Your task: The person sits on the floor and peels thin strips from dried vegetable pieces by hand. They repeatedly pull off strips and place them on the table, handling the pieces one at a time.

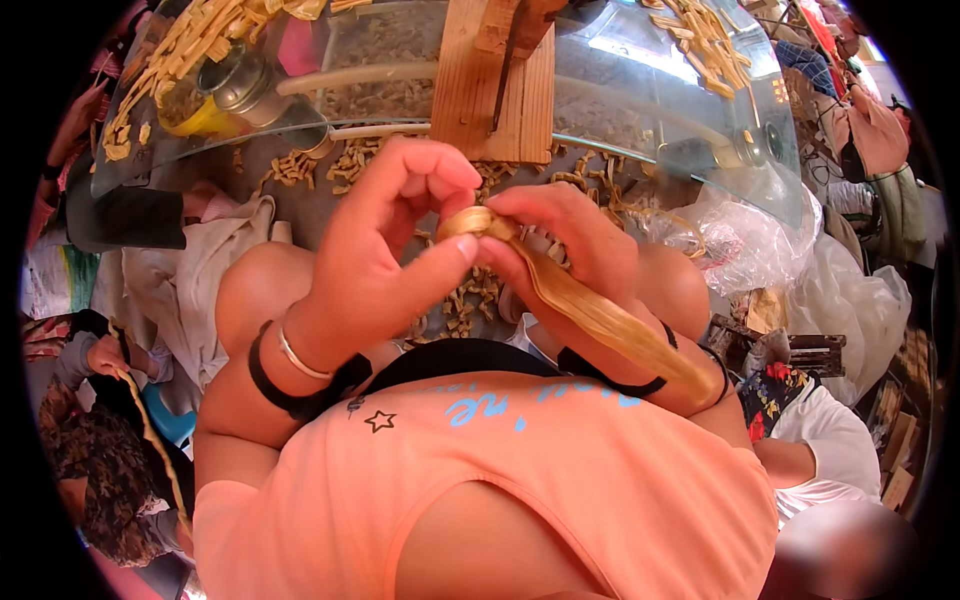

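Before my chest, both hands meet on a long, flat, golden-tan fibrous strip (600, 311), folded or looped at its upper end. My left hand (382, 232) pinches the looped end (469, 222) between thumb and fingers. Thumb and fingertips of my right hand (577, 232) grip the strip just beside that loop. The strip's loose length runs down over my right palm and wrist to the forearm. Whether the loop is a finished knot cannot be made out.
A glass-topped table (382, 97) ahead carries a wooden board (465, 97) with an upright metal blade (510, 67), and tan strips (697, 41). Short knotted pieces (469, 307) litter the floor. Plastic bags (742, 232) lie right. Co-workers sit on both sides; one hand (109, 355) holds a twisted strip.
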`<state>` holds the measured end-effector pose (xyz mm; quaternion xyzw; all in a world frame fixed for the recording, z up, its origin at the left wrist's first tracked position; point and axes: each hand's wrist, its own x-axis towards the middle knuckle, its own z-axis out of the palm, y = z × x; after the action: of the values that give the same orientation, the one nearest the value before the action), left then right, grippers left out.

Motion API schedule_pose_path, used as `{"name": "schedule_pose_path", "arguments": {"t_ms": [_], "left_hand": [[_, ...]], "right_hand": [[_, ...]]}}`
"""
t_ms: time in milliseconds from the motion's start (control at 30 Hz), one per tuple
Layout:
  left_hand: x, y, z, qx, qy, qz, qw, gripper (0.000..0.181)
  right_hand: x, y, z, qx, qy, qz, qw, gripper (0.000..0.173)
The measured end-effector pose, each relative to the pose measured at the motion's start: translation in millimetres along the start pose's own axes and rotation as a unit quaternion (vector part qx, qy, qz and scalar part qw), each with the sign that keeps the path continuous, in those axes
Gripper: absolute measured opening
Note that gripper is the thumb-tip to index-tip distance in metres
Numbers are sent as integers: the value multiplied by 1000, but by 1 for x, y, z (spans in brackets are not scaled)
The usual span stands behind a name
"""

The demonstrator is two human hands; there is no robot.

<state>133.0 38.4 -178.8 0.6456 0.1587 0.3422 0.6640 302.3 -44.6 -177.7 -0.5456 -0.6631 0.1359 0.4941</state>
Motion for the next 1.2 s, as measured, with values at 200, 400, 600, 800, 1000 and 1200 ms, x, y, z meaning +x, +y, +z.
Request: {"name": "schedule_pose_path", "arguments": {"t_ms": [200,400,600,800,1000,1200], "left_hand": [[-1,-2,12,54,42,89,994,25],[3,-3,0,88,-29,-9,996,13],[0,8,-26,204,-66,-17,977,8],[3,4,-39,239,-103,21,965,11],[13,15,-14,249,-127,-21,960,29],[13,14,-17,344,-181,-8,921,23]], "right_hand": [[-10,3,-5,-32,36,38,998,15],[-4,1,-3,37,-43,118,991,14],[12,7,-39,78,-251,138,955,28],[8,10,-43,133,-268,182,937,29],[-1,7,-18,70,-217,94,969,27],[-3,6,-22,101,-290,168,937,31]]}}
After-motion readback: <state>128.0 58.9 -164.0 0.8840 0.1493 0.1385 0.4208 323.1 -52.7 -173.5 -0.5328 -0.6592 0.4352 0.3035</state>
